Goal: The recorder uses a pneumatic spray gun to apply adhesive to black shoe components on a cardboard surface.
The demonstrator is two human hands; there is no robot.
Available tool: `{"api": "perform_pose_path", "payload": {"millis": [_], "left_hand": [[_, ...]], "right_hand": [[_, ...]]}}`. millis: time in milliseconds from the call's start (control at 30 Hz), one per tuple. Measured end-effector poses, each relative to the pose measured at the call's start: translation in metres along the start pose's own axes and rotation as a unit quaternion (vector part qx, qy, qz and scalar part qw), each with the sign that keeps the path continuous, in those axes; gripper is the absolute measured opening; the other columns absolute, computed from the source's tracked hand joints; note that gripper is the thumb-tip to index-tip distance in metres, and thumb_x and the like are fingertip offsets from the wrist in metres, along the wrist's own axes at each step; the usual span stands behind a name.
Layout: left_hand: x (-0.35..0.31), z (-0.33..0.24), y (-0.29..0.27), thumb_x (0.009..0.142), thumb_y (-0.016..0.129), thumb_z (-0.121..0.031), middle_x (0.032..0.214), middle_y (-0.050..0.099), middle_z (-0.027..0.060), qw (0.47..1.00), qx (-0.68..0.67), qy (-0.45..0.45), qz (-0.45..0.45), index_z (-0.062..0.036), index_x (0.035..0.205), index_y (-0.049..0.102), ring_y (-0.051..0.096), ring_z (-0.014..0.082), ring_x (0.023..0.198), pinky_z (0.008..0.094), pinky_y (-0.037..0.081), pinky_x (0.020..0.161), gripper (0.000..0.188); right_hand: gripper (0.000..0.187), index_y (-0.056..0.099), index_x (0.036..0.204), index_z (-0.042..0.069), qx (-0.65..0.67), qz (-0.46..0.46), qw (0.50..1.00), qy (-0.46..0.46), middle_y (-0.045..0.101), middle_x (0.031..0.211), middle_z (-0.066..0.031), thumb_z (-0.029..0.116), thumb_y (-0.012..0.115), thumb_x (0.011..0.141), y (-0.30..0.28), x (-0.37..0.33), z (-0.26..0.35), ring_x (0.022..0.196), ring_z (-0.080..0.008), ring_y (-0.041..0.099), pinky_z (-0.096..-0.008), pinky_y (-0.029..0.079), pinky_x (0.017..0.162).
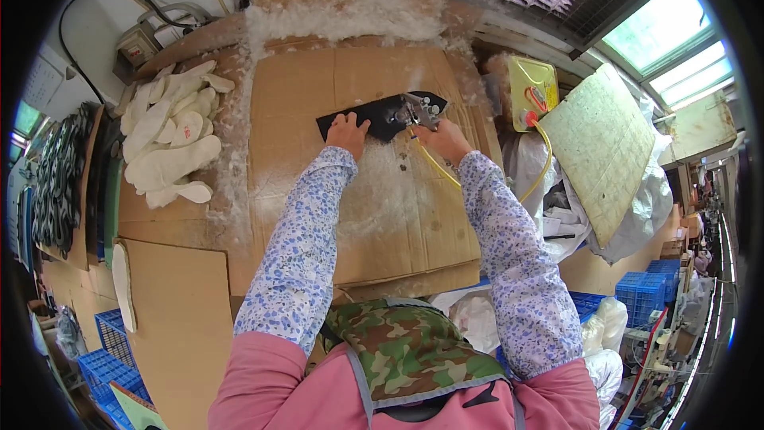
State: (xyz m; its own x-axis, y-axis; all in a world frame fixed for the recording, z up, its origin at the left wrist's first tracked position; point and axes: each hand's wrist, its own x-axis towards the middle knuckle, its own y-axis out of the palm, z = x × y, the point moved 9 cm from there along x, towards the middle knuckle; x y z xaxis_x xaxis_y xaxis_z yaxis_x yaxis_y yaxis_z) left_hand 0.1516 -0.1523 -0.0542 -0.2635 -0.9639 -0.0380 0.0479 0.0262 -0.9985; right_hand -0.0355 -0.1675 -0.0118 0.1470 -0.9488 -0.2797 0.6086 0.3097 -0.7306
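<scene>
A flat black piece of material lies slantwise on the cardboard work surface. My left hand grips its left end, fingers bent over the material. In my right hand is a metal spray gun, held over the right part of the piece and partly covering it. From the gun a yellow hose runs down behind my right forearm. A dull patch shows on the black surface near the gun. Whether spray is coming out I cannot tell.
White insoles are heaped on the left. Whitish fluff coats the upright cardboard at the back. A yellow can with the hose at its red fitting and a stained board stand right. Blue crates are lower right.
</scene>
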Motion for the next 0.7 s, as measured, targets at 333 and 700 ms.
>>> {"api": "perform_pose_path", "payload": {"millis": [333,700], "left_hand": [[0.001,0.004,0.003,0.082,0.052,-0.008,0.11,0.048,0.0103,1.0,0.013,-0.01,-0.014,-0.025,0.131,0.049,0.049,0.0275,0.1,0.0349,0.05,0.081,0.052],[0.001,0.003,0.004,0.089,0.049,-0.012,0.109,0.048,0.0125,1.0,-0.004,-0.001,-0.01,-0.022,0.131,0.048,0.049,0.0295,0.099,0.0343,0.045,0.087,0.044]], "right_hand": [[0.04,0.068,0.086,0.001,-0.004,0.021,1.0,0.006,0.067,0.08,-0.0129,0.039,0.065,0.078,-0.013,-0.014,0.011,0.078,-0.0249,0.064,-0.0361,0.048,0.074],[0.037,0.064,0.071,0.005,0.012,0.002,1.0,0.0,0.062,0.073,-0.0091,0.041,0.064,0.08,-0.025,-0.014,-0.004,0.069,-0.0192,0.056,-0.0333,0.043,0.067]]}}
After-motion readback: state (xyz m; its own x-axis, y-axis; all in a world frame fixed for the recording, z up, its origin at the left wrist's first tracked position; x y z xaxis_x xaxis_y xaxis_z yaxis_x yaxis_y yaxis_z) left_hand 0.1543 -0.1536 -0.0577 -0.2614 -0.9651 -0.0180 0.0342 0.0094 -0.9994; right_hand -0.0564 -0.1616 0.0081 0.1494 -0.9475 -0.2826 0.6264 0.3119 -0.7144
